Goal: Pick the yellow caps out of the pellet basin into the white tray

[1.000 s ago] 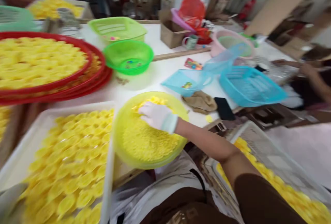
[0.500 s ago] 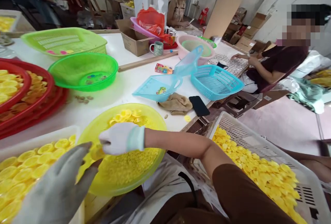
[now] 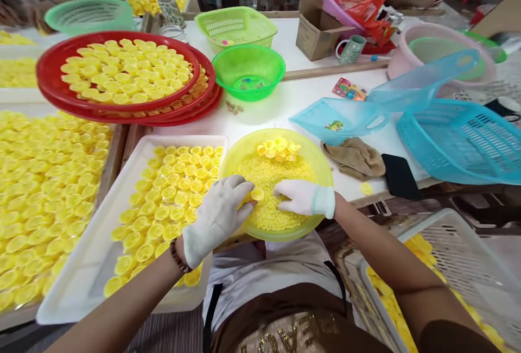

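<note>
My left hand, in a white knit glove, pinches a small round yellow plastic cup between thumb and fingers at the left rim of a yellow basin. The cup's mouth faces up and right. Inside the basin lie many small yellow granules, with a heap of loose yellow cups at the far side. My gloved right hand reaches over the basin's right rim. Its fingertips touch the granules, thumb and fingers slightly apart, with nothing visible between them.
Left of the basin, a white tray carries rows of yellow cups. Red round trays of cups are stacked behind. A green bowl, blue scoop, brown cloth, phone and blue basket stand around. Another crate is at right.
The view has swung left and down, bringing the white tray fully into sight. My left hand now pinches a cup at the basin's edge. My right hand has moved down to the granules.
</note>
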`<action>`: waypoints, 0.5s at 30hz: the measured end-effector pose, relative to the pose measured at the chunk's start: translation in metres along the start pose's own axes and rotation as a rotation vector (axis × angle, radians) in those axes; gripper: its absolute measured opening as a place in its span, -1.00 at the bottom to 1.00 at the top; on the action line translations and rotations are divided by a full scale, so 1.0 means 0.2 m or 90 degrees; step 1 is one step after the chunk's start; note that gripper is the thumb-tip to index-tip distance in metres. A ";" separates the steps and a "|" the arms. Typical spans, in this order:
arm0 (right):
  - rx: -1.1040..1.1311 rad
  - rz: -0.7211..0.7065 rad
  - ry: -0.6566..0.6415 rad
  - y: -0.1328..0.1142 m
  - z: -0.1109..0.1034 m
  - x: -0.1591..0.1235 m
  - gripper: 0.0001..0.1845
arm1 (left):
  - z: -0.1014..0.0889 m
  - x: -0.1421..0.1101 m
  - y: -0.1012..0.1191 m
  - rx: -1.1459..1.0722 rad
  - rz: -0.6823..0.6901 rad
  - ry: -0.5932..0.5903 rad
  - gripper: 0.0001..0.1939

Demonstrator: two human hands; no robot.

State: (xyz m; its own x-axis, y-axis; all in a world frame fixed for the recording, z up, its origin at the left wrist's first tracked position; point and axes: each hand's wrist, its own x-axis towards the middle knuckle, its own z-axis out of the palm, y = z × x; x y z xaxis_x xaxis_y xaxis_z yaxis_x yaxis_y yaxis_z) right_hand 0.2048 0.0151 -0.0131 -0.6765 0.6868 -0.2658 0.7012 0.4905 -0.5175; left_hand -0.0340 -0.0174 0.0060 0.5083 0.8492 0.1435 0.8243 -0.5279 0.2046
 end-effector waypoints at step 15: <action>0.076 -0.098 0.233 -0.15 -0.04 0.02 -0.77 | 0.04 -0.01 0.01 -0.062 -0.028 0.020 -0.76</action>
State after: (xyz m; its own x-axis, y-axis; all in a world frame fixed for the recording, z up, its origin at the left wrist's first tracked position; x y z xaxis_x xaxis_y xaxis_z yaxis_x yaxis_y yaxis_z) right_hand 0.1836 0.0075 0.0086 -0.6314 0.7665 0.1176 0.5531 0.5514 -0.6245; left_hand -0.0315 -0.0200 -0.0021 0.4629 0.8715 0.1621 0.8166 -0.4904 0.3045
